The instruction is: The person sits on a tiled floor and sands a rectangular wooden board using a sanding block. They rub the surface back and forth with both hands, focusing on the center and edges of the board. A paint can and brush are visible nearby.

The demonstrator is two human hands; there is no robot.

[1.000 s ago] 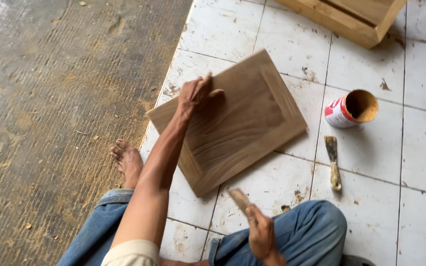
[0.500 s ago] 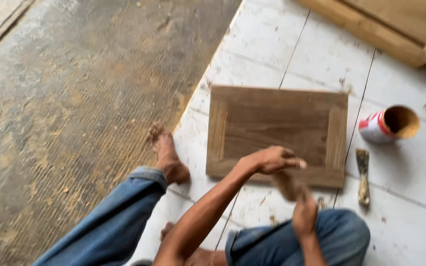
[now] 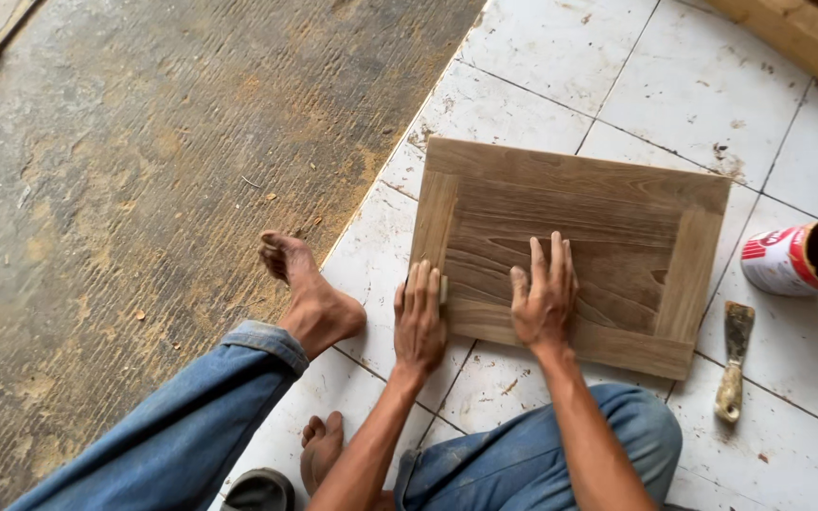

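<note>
Left hand [image 3: 418, 317] fingers press small sanding block [image 3: 443, 289] on wooden panel door [image 3: 579, 218], center frame; right hand [image 3: 543, 298] flat, released, steadying. Panel is stained brown; sanding looks underway on its left edge.

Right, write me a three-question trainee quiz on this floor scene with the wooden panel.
1. True or false: the right hand lies flat on the wooden panel.
2. Where is the left hand? A) on the tin can B) at the panel's left near corner, on a small block C) on the putty knife
3. Fill in: the putty knife lies on the white tiles just below the open ____.

Key: 1 true. 2 B. 3 tin can, which lies on its side to the right of the panel.
</note>
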